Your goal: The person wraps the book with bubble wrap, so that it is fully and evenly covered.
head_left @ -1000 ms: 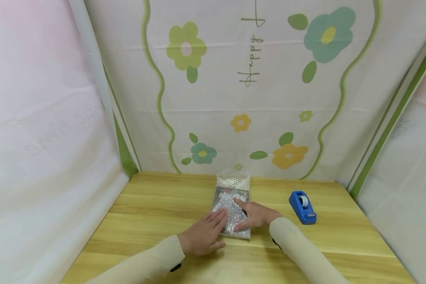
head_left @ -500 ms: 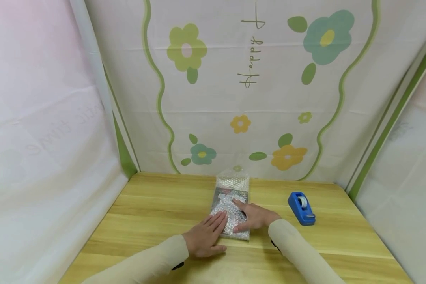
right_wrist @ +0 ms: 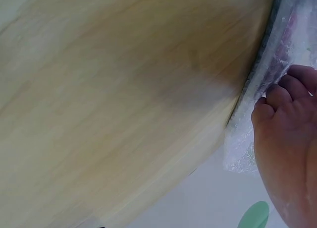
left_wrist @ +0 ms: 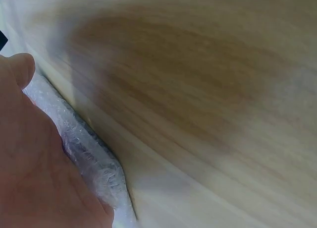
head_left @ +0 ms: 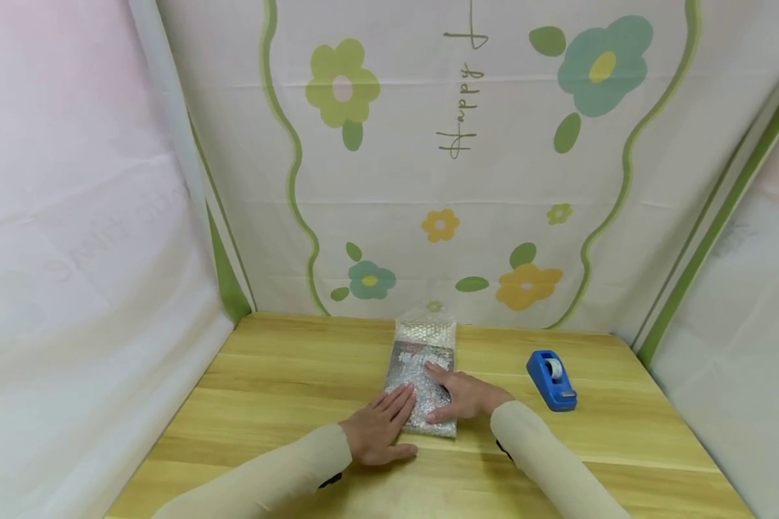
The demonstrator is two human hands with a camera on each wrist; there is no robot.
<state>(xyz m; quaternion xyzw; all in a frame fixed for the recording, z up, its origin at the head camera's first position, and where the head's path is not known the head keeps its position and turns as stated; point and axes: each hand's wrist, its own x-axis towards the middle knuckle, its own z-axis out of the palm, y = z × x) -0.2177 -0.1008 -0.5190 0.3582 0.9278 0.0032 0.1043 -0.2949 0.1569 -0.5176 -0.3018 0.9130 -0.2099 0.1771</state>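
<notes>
A clear bubble-wrap pouch (head_left: 426,333) lies flat on the wooden table, its far end near the back wall. Inside is a flat, dark printed item (head_left: 402,349); its exact kind cannot be made out through the bubbles. From the left, my left hand (head_left: 379,427) rests on the pouch's near part with straight fingers together, the thumb apart over the table. My right hand (head_left: 469,395) lies across the right side, thumb and forefinger spread on top. In the right wrist view its other fingers (right_wrist: 292,86) bend loosely against the pouch (right_wrist: 242,143). Neither hand lifts it.
To the right, a blue tape dispenser (head_left: 552,380) with a roll of tape stands on the wooden table (head_left: 285,375). White flower-printed cloth (head_left: 389,173) hangs at the back, and plain-looking cloth walls (head_left: 91,288) close off both sides.
My left hand has shifted slightly to the right, its fingers staying on the pouch. The right hand, pouch and tape dispenser keep their places.
</notes>
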